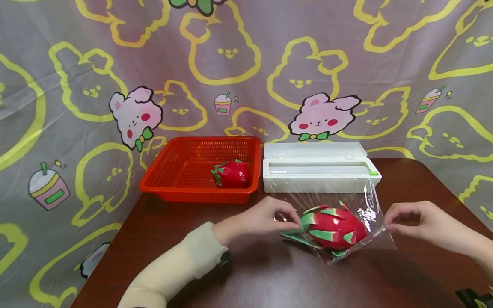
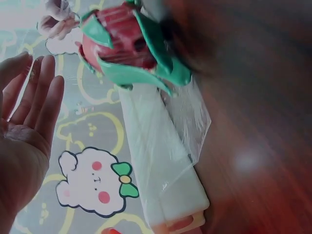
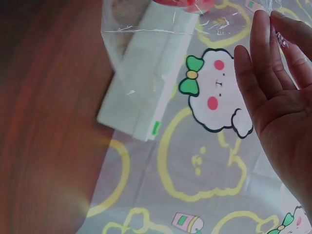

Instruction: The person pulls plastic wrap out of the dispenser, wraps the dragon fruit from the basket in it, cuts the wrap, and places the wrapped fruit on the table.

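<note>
A red dragon fruit (image 1: 339, 229) with green scales lies on the table's near right part, in and under clear plastic wrap (image 1: 371, 214). My left hand (image 1: 265, 217) is at its scaled end, thumb and fingertips pinching the wrap's left edge. On the opposite side my right hand (image 1: 427, 222) pinches the wrap's right edge between thumb and fingers. The sheet stretches between both hands and back to a white wrap dispenser box (image 1: 323, 185) with its lid raised. In the right wrist view, gathered film runs into the fingertips of the right hand (image 3: 280, 83).
An orange-red plastic basket (image 1: 200, 196) stands at the back left, holding a second dragon fruit (image 1: 234, 174). A green slider (image 1: 373, 173) sits at the dispenser's right end. Behind the dark brown wooden table (image 1: 254, 278) hangs a cartoon-patterned curtain (image 1: 265, 55).
</note>
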Tool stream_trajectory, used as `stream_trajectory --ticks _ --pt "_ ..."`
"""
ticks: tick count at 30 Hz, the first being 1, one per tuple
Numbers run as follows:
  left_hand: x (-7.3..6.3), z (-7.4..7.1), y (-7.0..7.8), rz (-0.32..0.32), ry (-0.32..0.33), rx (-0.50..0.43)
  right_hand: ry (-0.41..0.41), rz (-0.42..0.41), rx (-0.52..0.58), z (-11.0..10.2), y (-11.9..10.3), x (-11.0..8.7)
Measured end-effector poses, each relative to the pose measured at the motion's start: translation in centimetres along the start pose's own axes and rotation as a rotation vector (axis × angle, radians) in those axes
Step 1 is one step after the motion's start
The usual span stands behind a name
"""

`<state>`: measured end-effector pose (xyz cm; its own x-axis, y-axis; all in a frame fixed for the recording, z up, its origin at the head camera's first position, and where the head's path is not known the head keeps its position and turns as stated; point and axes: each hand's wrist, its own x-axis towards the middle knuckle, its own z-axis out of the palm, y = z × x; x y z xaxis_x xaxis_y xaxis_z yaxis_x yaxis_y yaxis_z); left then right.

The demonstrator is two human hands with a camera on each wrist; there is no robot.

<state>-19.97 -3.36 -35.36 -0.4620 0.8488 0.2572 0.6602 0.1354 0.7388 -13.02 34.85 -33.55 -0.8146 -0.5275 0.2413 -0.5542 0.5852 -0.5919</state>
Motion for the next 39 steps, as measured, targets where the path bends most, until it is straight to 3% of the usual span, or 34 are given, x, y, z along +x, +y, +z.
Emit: stream_trajectory --ticks 4,13,18,23,29,39 --pt "1.0 -0.5 -0.9 -0.085 0.036 -0.013 0.018 0.016 -0.001 -0.1 -0.5 1.8" --pt "3.5 -0.6 -2.9 -0.165 0.104 0.03 -0.024 0.031 0.05 0.7 0.2 5.3" --pt "4.7 -0.4 -3.7 -0.148 0.109 0.123 -0.067 0.048 0.134 1.6 0.7 6.4" --pt "5.6 0.0 -4.3 -0.181 0.094 0.13 -0.09 0.051 0.182 2.3 1.2 7.0" --pt "6.5 0.5 -4.7 -0.226 0.087 0.107 -0.07 -0.001 0.164 2.8 1.7 7.5" --pt "7.4 1.5 -6.1 -0.194 0.075 0.212 -0.076 -0.005 0.128 3.6 2.1 8.2"
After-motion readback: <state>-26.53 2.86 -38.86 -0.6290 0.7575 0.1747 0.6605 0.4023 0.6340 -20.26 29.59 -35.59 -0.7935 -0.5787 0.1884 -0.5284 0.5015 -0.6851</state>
